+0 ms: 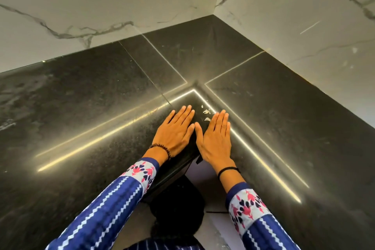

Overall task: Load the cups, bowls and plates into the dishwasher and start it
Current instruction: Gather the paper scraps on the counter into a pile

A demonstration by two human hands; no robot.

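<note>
No telling how far along (not begun or all done, judging from this): no cups, bowls, plates or dishwasher in view. Left hand (174,128) and right hand (216,138) flat, palms down, thumbs touching, on the inner corner of a black stone countertop (81,107), pale flakes (206,111) near the fingertips. Behind, white veined marble walls (101,6).

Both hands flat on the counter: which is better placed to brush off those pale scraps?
Right, probably. The right hand lies flat, its fingers beside the pale scraps on the counter; the left hand, also flat and empty, sits slightly farther off.
</note>
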